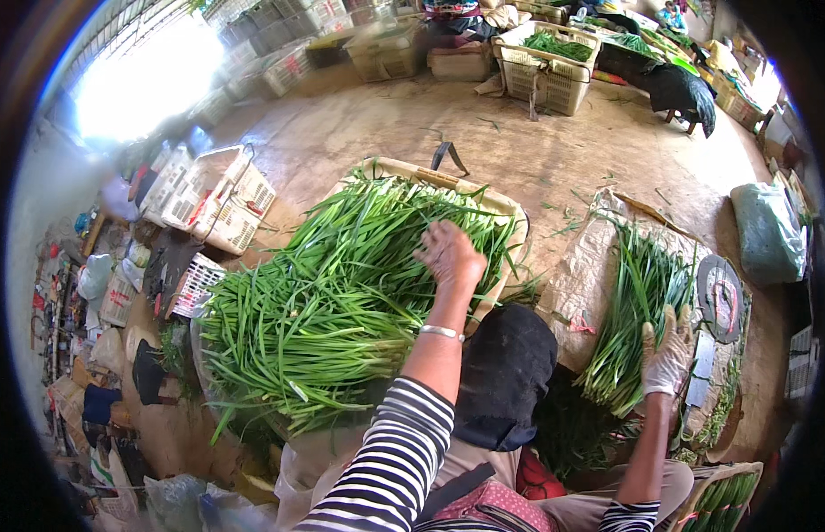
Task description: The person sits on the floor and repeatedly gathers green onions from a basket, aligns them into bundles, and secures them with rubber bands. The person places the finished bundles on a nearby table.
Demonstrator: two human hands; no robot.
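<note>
My left hand [450, 256], bare and with a metal bangle at the wrist, is over a big heap of green leafy stalks [319, 292], its fingers partly curled at the leaves; whether it grips any is unclear. The heap fills a cream plastic crate [512, 246] and spreads to the left. My right hand [666, 356], in a pale thin glove, has its fingers spread beside a smaller pile of the same stalks [642, 286]. That pile lies on a paper-covered surface [572, 292]. Right of it are a dark round disc [720, 299] and a flat metal blade [700, 369].
A stacked white crate [229, 199] stands at the left, near scattered bags and tools. Another crate with greens [545, 66] stands across the floor, with people beyond. A filled plastic bag [768, 233] sits at the right. Bundled greens [722, 502] lie at the lower right.
</note>
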